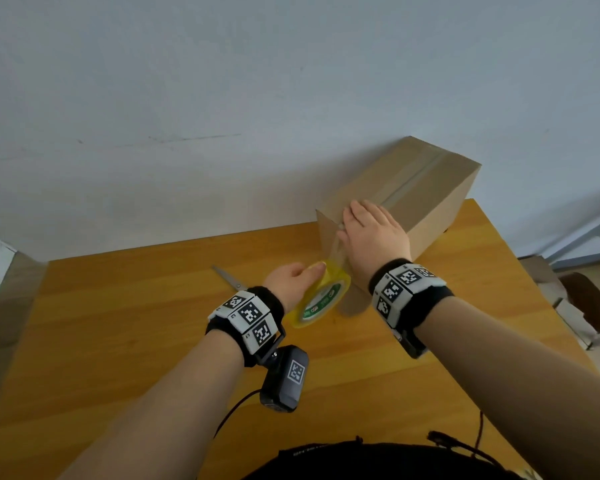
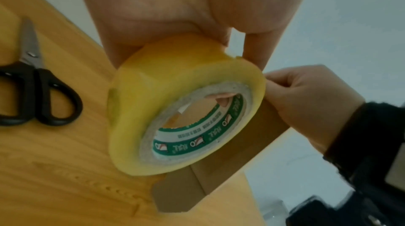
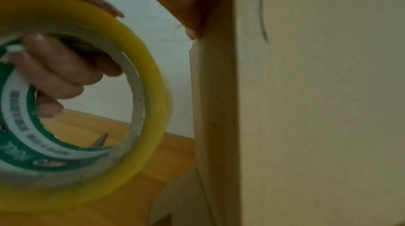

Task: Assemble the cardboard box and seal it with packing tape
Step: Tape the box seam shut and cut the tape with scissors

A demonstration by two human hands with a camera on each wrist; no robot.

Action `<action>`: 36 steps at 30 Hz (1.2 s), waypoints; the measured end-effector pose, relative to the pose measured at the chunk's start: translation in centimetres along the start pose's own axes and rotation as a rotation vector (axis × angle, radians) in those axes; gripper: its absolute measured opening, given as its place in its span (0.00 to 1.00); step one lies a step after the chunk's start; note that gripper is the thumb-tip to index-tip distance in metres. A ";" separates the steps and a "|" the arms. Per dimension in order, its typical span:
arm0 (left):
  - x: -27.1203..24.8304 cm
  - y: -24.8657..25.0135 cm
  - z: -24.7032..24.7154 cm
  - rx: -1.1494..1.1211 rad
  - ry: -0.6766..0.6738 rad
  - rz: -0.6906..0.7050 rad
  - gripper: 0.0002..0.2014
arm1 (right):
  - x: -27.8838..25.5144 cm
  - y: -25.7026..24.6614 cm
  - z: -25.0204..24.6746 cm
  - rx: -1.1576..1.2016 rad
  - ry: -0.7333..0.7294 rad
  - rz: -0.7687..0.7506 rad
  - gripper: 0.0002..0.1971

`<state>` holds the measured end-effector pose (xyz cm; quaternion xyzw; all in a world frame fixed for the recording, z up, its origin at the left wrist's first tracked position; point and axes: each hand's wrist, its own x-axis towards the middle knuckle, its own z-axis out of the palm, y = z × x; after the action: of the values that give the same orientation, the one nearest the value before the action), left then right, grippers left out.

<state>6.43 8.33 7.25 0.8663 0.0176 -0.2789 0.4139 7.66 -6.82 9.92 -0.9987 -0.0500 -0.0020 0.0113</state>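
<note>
Nearest, the left hand (image 1: 293,280) grips the roll of packing tape (image 1: 321,297), with fingers (image 3: 61,74) curled through its core and the thumb lying over the yellow outer face. The roll hangs on edge just above the wooden table (image 1: 118,341), just left of the right wrist. A clear strip of tape runs up from the roll to the near end of the cardboard box (image 1: 413,192). The right hand (image 1: 373,233) lies flat with fingers straight on the near top edge of the box, pressing the tape down there. Left of the left hand, scissors (image 2: 32,82) with black handles lie on the table. Past both hands the box stretches away to the table's far edge, a taped seam along its top. Behind it stands a plain pale wall (image 1: 222,98).
</note>
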 end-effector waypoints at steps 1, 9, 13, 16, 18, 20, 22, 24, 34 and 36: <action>0.0 0.3 0.1 -0.015 0.006 0.010 0.26 | 0.4 0.0 -0.4 -0.001 -0.001 0.005 0.26; -0.9 1.0 -0.7 -0.095 0.034 0.069 0.21 | -0.2 0.3 -2.2 0.032 0.041 -0.014 0.24; -1.4 1.0 -0.9 0.007 0.055 0.082 0.22 | -0.9 -0.2 -2.5 0.084 0.075 -0.043 0.23; -2.1 1.4 -0.7 0.121 0.092 0.094 0.22 | -1.2 -0.4 -2.8 0.118 0.075 -0.046 0.24; -2.8 1.9 -0.5 0.198 0.120 0.091 0.22 | -1.6 -0.5 -2.9 0.128 0.092 -0.062 0.23; -3.5 2.3 -0.3 0.229 0.148 0.084 0.22 | -2.1 -0.5 -3.2 0.132 0.101 -0.069 0.23; -3.9 2.2 -0.1 0.242 0.155 0.090 0.22 | -2.6 -0.5 -3.3 0.127 0.099 -0.080 0.23; -4.4 1.8 0.1 0.252 0.132 0.078 0.21 | -3.1 -0.5 -3.0 0.105 0.086 -0.109 0.23; -5.7 -0.4 2.3 0.119 0.101 0.044 0.18 | -4.7 -0.7 -1.9 0.129 0.044 -0.061 0.30; -5.7 -0.4 2.5 0.086 0.102 0.064 0.20 | -4.6 -0.7 -2.1 0.095 0.020 -0.056 0.31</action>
<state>0.37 7.87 8.56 0.8965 -0.0010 -0.2213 0.3838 3.02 -6.64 11.98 -0.9952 -0.0780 -0.0099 0.0590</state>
